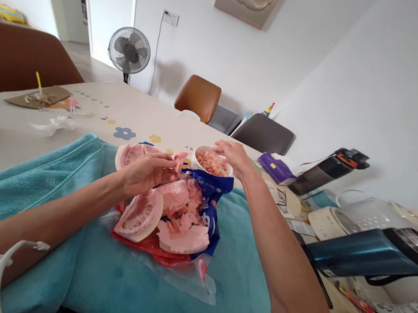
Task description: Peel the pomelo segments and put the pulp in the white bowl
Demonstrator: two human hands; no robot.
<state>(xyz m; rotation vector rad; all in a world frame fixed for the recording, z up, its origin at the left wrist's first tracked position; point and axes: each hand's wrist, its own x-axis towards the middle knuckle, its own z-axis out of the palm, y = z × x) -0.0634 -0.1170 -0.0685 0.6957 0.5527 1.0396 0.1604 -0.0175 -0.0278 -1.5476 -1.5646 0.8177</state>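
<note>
Pink pomelo peel pieces [179,225] lie heaped on a red and blue plastic bag [211,191] over a teal towel [69,198]. My left hand [147,171] is closed on a piece of pink pomelo [179,160] just above the heap. Behind the heap stands a white bowl [211,163] with pink pomelo flesh in it. My right hand [235,155] hovers over the bowl's right rim, fingers curled downward; what it holds, if anything, does not show.
To the right lie a blue thermos [367,251], a black bottle [324,171], a purple packet [276,167] and papers. Crumpled tissue [54,124] and cardboard [39,96] sit at far left. Chairs and a fan [129,53] stand beyond the table.
</note>
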